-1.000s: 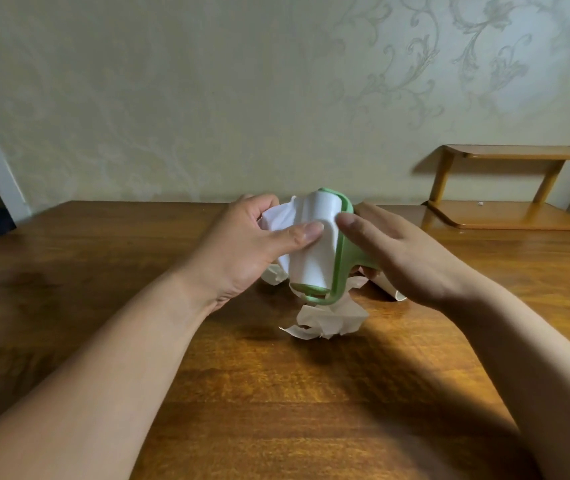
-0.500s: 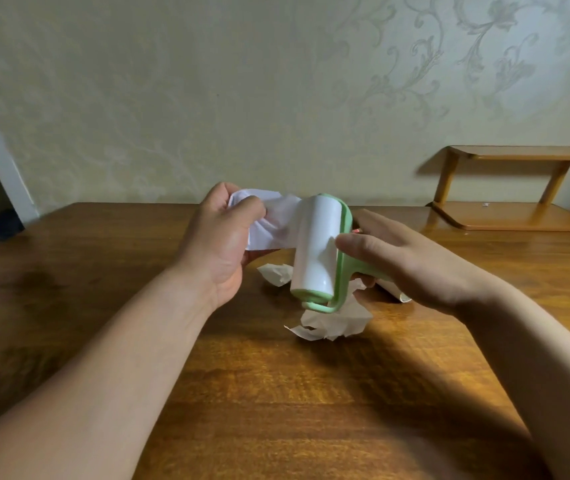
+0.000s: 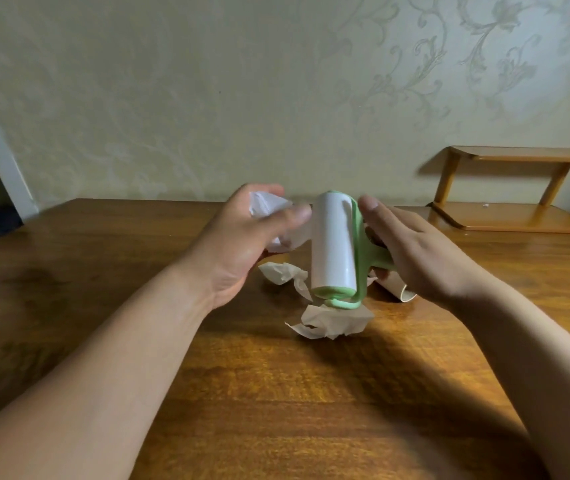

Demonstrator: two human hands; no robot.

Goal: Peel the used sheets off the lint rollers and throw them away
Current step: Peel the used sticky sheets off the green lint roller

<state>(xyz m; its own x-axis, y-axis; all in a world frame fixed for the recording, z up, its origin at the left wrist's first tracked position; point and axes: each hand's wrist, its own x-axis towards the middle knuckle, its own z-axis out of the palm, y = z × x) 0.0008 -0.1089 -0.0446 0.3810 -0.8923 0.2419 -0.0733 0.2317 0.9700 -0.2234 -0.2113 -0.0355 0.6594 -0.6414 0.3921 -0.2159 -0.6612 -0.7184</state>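
Note:
A lint roller (image 3: 333, 247) with a white roll and a pale green frame is held above the wooden table (image 3: 276, 393). My right hand (image 3: 415, 251) grips its green handle, fingers stretched along the frame. Just left of the roll, my left hand (image 3: 245, 244) clutches a crumpled white sheet (image 3: 266, 206); whether the sheet still hangs on the roll I cannot tell. Two crumpled used sheets lie on the table under the roller, one (image 3: 285, 273) to the left and one (image 3: 332, 323) nearer me.
A cardboard tube (image 3: 399, 289) lies on the table under my right hand, mostly hidden. A small two-level wooden shelf (image 3: 519, 188) stands at the back right against the patterned wall. The table's left edge meets a dark doorway.
My left hand pulled the sheet leftward off the roll and then bunched it up in its fingers. The roller tilted slightly and stayed in my right hand.

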